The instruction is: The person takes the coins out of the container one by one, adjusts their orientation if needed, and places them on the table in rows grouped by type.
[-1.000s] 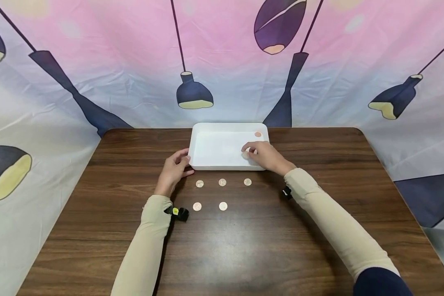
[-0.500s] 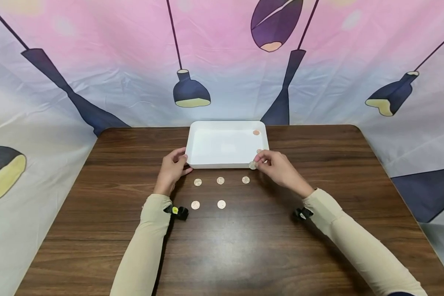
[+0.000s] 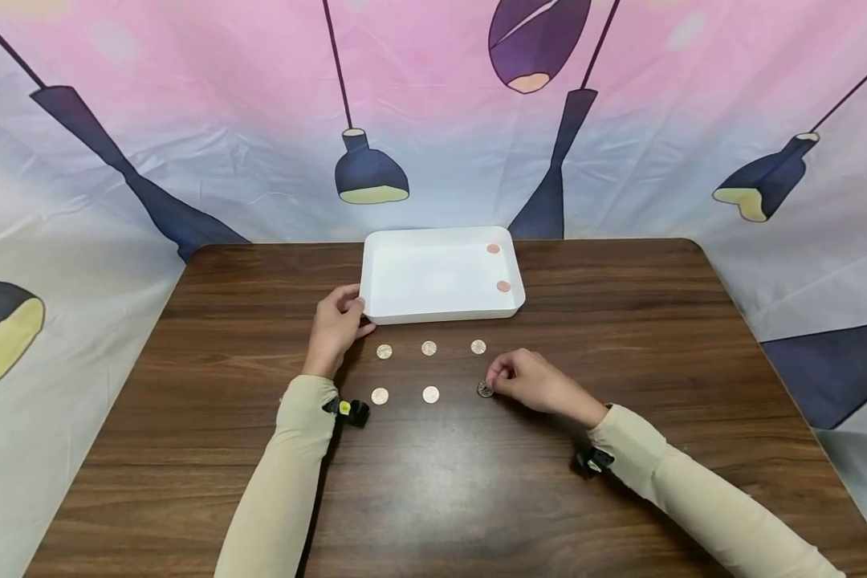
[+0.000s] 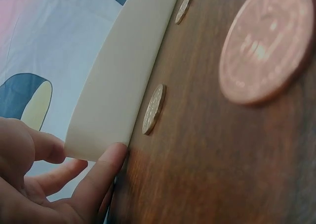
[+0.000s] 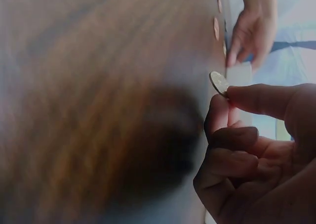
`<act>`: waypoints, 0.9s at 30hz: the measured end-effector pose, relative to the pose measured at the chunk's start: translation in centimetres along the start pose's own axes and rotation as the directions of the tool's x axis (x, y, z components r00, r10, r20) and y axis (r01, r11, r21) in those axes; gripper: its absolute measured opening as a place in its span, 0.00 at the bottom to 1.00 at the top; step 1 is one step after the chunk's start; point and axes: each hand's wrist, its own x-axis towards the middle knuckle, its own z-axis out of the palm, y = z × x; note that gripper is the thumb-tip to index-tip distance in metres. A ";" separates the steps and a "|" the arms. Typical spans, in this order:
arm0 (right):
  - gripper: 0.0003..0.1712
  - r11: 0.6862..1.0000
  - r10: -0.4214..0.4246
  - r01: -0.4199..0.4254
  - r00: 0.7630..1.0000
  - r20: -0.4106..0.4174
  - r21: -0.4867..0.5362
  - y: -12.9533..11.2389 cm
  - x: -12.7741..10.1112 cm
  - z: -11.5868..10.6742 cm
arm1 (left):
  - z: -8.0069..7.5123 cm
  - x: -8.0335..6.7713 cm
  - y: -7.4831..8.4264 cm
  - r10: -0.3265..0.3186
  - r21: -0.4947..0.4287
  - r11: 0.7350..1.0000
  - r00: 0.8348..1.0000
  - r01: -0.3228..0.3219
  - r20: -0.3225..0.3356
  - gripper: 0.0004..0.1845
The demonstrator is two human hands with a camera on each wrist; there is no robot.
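Note:
My right hand (image 3: 538,384) pinches a coin (image 5: 217,82) between thumb and finger, tilted, its lower edge close to the wooden table (image 3: 433,482); contact cannot be told. It is level with a front pair of coins, a left one (image 3: 380,396) and a middle one (image 3: 431,394). Behind stand three more: left coin (image 3: 384,352), centre coin (image 3: 429,348) and right coin (image 3: 478,347). My left hand (image 3: 334,329) holds the left end of a white tray (image 3: 441,316), fingers and thumb at its corner. Two copper-coloured coins lie inside, one farther (image 3: 494,249), one nearer (image 3: 503,286).
A patterned cloth backdrop (image 3: 260,160) hangs behind the table's far edge, close behind the tray. Each wrist wears a black camera, the left one (image 3: 357,413) beside the front coins, the right one (image 3: 591,461) low over the wood.
My right hand has come out of the tray toward me with the coin, down to the front row. The tray has turned slightly. My left hand stays at its end.

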 end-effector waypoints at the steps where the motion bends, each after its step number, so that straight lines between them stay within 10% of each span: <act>1: 0.06 1.000 0.009 -0.009 1.000 -0.003 -0.015 -0.1 0.0 0.2 | 0.0 0.1 0.0 -0.002 0.001 1.000 1.000 0.002 0.003 0.23; 16: 0.07 0.979 0.051 -0.059 0.997 -0.051 -0.193 -0.7 0.7 1.4 | -0.2 0.0 0.2 -0.021 -0.019 1.000 0.999 0.022 0.037 0.25; 27: 0.10 0.999 0.033 -0.033 0.999 0.031 -0.003 0.9 1.5 -1.6 | -0.4 0.1 0.0 -0.027 -0.031 0.999 0.999 0.028 0.045 0.25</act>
